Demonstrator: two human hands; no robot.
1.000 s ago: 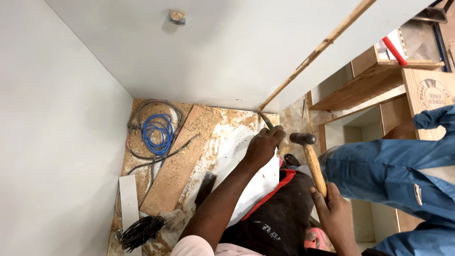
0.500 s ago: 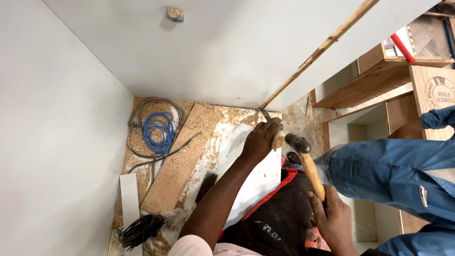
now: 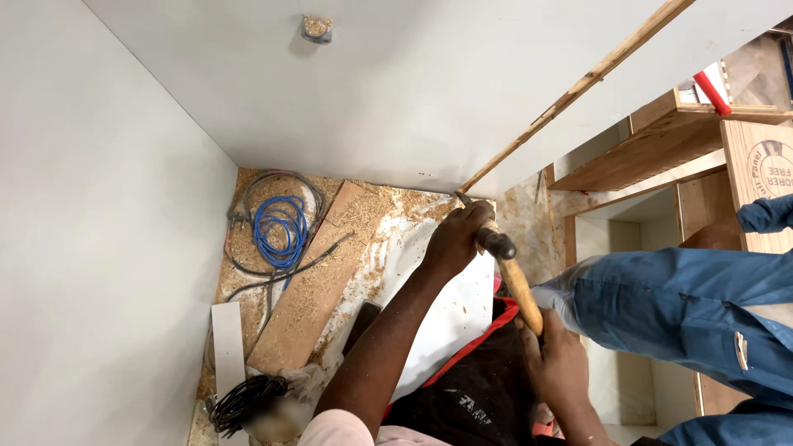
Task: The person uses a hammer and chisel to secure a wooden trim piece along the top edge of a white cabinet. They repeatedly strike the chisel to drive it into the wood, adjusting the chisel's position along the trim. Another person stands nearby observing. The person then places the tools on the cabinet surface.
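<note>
Since the earlier frame, the hammer (image 3: 510, 272) has come down, and its dark head now sits right beside the left hand (image 3: 454, 242) at the bottom edge of the grey panel (image 3: 396, 91). This panel fills the top of the view and meets a second grey wall (image 3: 91, 231) in a corner; a wooden strip (image 3: 578, 87) runs along its right edge. Below, the floor is crowded with sawdust, a blue cable coil (image 3: 277, 231) and a plank (image 3: 318, 289), so little free room is left. A brown board with a round printed mark (image 3: 764, 173) stands at the far right. Another person's blue-trousered leg (image 3: 677, 310) is close on the right. The left hand is closed around a thin tool that I cannot identify. The right hand (image 3: 557, 359) is wrapped tight on the wooden handle.
</note>
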